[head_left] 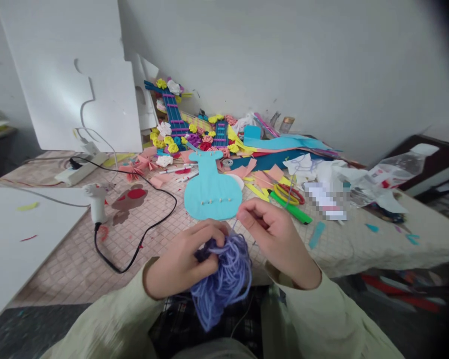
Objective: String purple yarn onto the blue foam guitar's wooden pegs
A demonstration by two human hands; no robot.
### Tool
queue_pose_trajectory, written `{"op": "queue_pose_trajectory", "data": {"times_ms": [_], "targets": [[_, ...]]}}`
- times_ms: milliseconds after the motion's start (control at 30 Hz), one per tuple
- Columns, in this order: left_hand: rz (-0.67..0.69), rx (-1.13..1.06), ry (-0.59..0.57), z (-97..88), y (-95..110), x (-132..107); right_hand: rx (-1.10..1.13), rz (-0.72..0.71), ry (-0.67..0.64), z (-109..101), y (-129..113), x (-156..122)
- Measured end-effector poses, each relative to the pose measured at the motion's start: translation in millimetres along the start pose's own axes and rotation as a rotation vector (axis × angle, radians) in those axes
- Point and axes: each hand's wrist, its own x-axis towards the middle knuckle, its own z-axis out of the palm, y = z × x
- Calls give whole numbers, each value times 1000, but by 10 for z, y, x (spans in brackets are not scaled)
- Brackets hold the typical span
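Observation:
A loose bundle of purple-blue yarn (228, 274) hangs over the table's front edge, above my lap. My left hand (196, 254) is closed round the top of it. Just to the right, my right hand (269, 232) pinches a thin strand of that yarn between thumb and forefinger, drawn up from the bundle. Beyond both hands lies a light blue guitar-shaped cutout (213, 184), with small pegs in a row near its base and more at its head. My right fingertips are close to its lower right edge.
A white hot glue gun (98, 204) with a black cord stands left, by a power strip (78, 169). Scissors (286, 194), a green cutter-like tool (294, 209) and a plastic bottle (400, 169) lie right. Paper flowers and decorated guitar shapes (175, 114) crowd the back.

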Motion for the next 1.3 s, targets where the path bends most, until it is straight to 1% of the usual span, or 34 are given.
{"op": "queue_pose_trajectory", "data": {"times_ms": [100,167,333,467,567,633,733,967,1100,1167,1233,1300], "targets": [[65,-22,-103,-59,3,106,-75,-40,44,-38,13,54],[82,2,-103,-86,1,177,-64,-53,50,-73,0,83],[82,167,37,-76,-12,317,-17,-47,47,-155,-46,119],[20,357,181,42,-30,425,-8,-38,74,-161,-54,145],[-17,453,279,156,-45,490,2,-33,98,-146,-50,170],[-6,487,326,212,-52,509,18,-48,107,-142,-44,182],[47,497,367,244,-64,507,32,-68,128,-156,-40,190],[229,467,376,216,-162,437,19,-57,187,-214,-45,213],[313,476,402,219,-225,391,62,-35,215,-235,-18,231],[355,469,394,215,-234,381,90,-21,212,-238,-12,231],[374,423,360,201,-216,377,105,-13,203,-235,-17,225],[334,306,319,183,-170,375,99,-14,195,-226,-28,215]]}}
